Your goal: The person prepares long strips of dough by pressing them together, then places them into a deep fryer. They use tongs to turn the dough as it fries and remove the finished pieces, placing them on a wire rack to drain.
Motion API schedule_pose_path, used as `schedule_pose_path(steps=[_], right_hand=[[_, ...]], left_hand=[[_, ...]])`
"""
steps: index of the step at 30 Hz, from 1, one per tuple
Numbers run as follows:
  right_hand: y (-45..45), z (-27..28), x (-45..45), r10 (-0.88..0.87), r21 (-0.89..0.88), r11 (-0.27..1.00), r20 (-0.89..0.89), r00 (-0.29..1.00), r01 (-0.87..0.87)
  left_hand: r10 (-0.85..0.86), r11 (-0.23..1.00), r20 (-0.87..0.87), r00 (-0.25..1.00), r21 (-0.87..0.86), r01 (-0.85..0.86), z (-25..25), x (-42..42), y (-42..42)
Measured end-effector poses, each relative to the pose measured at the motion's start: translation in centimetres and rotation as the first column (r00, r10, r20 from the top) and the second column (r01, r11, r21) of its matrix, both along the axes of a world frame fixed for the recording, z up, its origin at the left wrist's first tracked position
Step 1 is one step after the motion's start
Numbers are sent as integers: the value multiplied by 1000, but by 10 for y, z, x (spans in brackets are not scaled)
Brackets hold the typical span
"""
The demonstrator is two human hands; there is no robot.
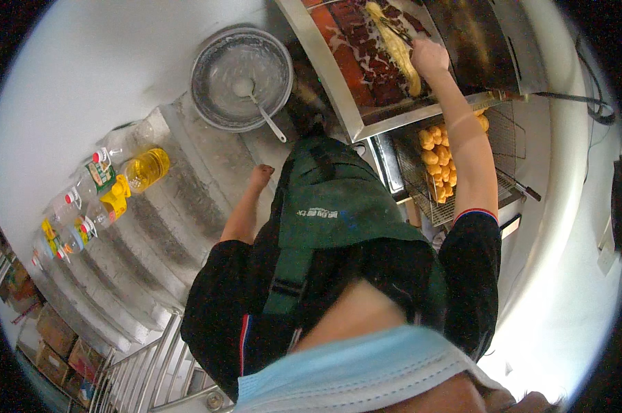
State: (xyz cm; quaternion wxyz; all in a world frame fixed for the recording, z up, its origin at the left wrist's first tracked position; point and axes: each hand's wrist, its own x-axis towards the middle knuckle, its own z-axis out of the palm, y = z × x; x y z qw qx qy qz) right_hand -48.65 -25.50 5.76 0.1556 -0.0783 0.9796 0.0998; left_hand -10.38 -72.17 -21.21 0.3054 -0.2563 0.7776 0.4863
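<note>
My right hand [430, 58] grips a pair of dark tongs [395, 30] over a metal deep fryer [325, 67] at the top. The tongs' tips are at a long pale-yellow dough stick [396, 50], which lies in the fryer's dark, foaming oil. To the left of my green apron [336, 191], my left hand [262, 175] hangs low with its fingers curled; nothing shows in it. Below the fryer, several golden fried dough pieces [441, 160] sit in a wire rack [504, 134], partly hidden by my right forearm.
A large metal basin [223, 62] with whitish residue holds a ladle [269, 121], its handle over the rim. Concrete steps [179, 217] descend at left, bearing several plastic bottles, one full of yellow oil [148, 169]. Metal railings [151, 361] and cardboard boxes [55, 330] stand at lower left.
</note>
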Motion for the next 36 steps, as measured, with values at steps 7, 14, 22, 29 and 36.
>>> schedule_pose_path(steps=[7,14,22,29,36], right_hand=[[9,11,-2,-103,-12,995,18,995,103],[24,14,13,-31,-16,999,-23,999,31],[35,-3,19,-25,15,1000,-46,999,26],[44,-4,13,-103,96,991,75,992,96],[58,23,21,-203,21,979,25,979,202]], left_hand=[[-26,993,63,998,-115,33,-8,0,-1],[-30,1000,-23,999,5,31,-7,-13,3],[30,998,129,991,-67,-21,37,-41,27],[-155,986,-22,988,-66,153,19,-25,4],[-111,990,4,994,-91,111,11,-22,-2]])
